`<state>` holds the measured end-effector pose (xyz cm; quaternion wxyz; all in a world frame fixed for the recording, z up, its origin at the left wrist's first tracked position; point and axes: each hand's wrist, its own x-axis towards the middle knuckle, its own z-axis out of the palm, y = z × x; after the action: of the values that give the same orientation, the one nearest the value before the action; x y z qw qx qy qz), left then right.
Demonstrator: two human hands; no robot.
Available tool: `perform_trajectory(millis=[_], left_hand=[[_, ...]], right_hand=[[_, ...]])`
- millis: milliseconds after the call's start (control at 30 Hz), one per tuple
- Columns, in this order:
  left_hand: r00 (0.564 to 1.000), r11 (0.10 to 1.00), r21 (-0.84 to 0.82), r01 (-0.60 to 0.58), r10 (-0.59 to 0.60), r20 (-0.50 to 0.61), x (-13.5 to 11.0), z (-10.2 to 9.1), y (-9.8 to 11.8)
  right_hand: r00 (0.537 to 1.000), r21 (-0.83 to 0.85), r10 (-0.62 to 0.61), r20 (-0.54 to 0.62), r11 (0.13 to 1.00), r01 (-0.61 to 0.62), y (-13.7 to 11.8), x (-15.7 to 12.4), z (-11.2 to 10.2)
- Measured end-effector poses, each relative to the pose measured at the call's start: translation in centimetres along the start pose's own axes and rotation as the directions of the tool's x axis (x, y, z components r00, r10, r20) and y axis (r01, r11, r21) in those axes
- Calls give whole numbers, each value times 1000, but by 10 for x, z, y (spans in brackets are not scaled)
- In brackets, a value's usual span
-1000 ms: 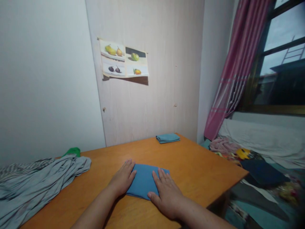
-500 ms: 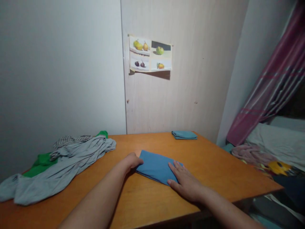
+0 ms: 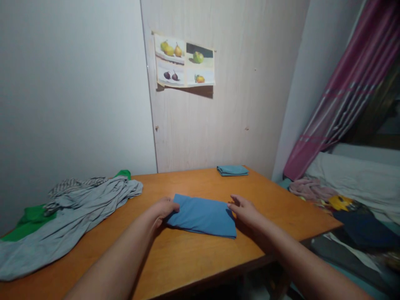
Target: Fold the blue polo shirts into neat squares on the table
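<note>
A blue folded cloth (image 3: 201, 216), perhaps a garment, lies flat on the orange wooden table (image 3: 200, 266) in front of me. My left hand (image 3: 164, 208) grips its left end, thumb on top and the other fingers underneath, out of sight. At the cloth's right end is my right hand (image 3: 244, 210), its fingers apart and slightly curled. The right thumb is by the upper right corner; whether it touches the fabric I cannot tell.
A teal folded cloth (image 3: 233, 170) sits at the table's far right. On the left lies a loose pile with a grey garment (image 3: 93, 208) and a green one (image 3: 36, 218). Beyond the table's right edge are a pink curtain (image 3: 331, 100) and a heap with a yellow item (image 3: 340, 203).
My right hand has lifted off the top of the blue cloth and moved to its right edge. The cloth has turned slightly and lies straighter. The camera view has shifted right.
</note>
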<state>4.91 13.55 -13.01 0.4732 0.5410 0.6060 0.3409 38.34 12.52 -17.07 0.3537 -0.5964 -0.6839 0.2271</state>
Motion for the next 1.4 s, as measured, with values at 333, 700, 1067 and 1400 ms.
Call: perform_trajectory(millis=[333, 700, 1067, 1400], left_hand=[[998, 982, -182, -57, 63, 25, 3, -2, -8], [984, 914, -402, 58, 16, 177, -9, 2, 1], [987, 854, -515, -65, 131, 92, -19, -4, -17], [999, 794, -606, -41, 20, -41, -21, -12, -15]], right_hand=[[893, -130, -129, 431, 971, 202, -69, 46, 13], [831, -247, -130, 541, 920, 304, -90, 56, 14], [683, 207, 67, 728, 928, -311, -49, 52, -13], [734, 610, -17, 679, 569, -551, -32, 5, 17]])
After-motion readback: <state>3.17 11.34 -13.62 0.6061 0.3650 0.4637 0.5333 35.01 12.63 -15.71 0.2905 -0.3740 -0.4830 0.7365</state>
